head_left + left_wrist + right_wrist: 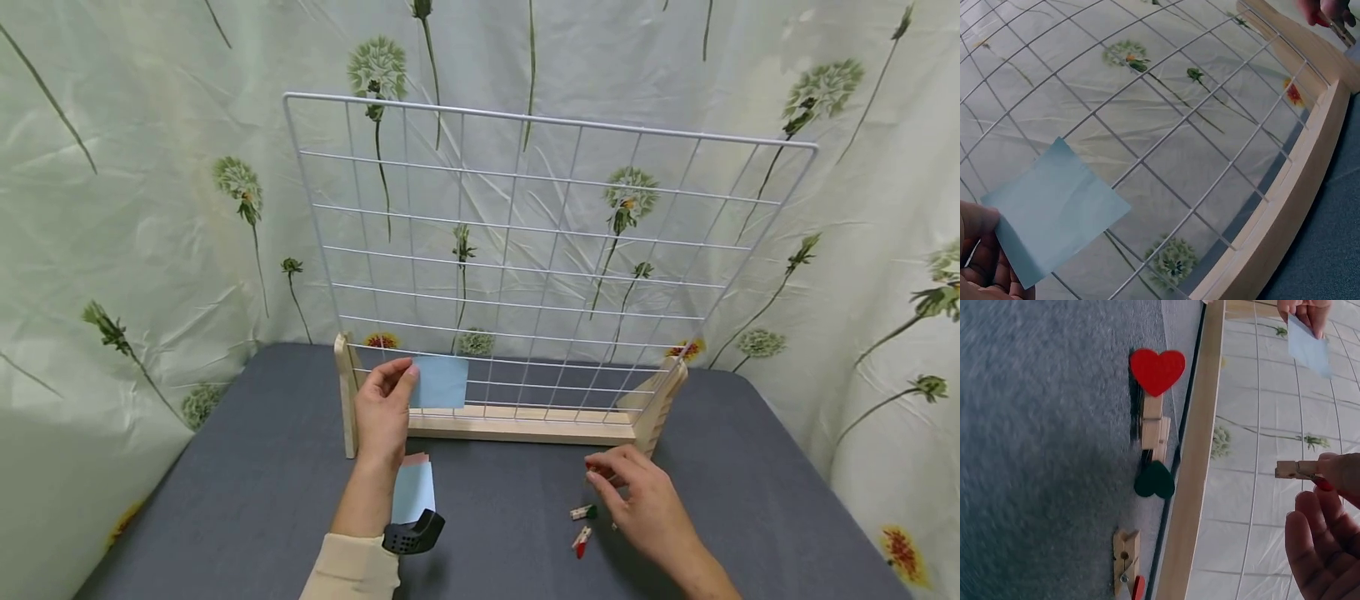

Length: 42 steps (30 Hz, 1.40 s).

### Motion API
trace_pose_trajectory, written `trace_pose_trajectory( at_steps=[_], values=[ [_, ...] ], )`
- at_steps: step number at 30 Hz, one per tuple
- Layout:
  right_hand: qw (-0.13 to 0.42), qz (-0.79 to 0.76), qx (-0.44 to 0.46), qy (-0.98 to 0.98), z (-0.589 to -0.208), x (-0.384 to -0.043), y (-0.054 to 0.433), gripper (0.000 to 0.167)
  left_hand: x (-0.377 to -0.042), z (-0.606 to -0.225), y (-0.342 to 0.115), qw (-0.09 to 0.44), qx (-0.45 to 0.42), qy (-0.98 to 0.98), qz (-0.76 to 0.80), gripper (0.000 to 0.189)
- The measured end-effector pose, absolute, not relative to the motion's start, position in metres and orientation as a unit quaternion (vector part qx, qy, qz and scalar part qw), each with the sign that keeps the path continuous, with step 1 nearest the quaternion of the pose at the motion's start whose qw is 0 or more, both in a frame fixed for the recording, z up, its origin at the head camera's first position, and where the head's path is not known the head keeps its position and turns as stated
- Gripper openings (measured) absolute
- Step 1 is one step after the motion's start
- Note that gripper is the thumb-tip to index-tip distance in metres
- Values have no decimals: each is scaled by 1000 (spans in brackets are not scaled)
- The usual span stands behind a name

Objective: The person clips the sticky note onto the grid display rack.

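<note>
My left hand pinches a light blue paper note by its left edge. The note is held up at the lower left of a white wire grid. In the right wrist view, my right hand pinches a small wooden clothespin with a red heart on it, its free end pointing away from the fingers. That hand is above the table near the grid's right foot. Below it lie several more clothespins, among them one with a green heart and one with a red heart.
The grid stands in a wooden base with a side foot at each end. A stack of blue notes, with pinkish paper behind, lies on the dark grey table beside my left forearm. A flowered curtain hangs behind.
</note>
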State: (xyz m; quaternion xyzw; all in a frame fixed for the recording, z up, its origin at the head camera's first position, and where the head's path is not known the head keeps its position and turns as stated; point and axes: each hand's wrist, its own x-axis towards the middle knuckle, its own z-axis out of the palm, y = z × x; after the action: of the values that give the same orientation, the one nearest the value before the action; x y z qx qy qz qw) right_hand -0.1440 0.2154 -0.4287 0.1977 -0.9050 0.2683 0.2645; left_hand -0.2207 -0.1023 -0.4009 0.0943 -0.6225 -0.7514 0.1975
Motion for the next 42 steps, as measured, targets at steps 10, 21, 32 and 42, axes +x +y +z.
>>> trace_pose_trajectory(
  at_steps=[10,21,32,42],
  values=[
    [267,263,268,-887,-438,-142,206,32,-225,-402,-105,202,101,-592,-773,20],
    [249,288,306,-873,-433,-137,183,29,-220,-401,-106,187,111,-579,-786,20],
    [253,305,274,-876,-406,-155,145,22,-227,-399,-104,193,117,-564,-795,13],
    [300,323,255,-861,-383,-188,101,17,-226,-400,-103,204,106,-554,-800,10]
  ],
)
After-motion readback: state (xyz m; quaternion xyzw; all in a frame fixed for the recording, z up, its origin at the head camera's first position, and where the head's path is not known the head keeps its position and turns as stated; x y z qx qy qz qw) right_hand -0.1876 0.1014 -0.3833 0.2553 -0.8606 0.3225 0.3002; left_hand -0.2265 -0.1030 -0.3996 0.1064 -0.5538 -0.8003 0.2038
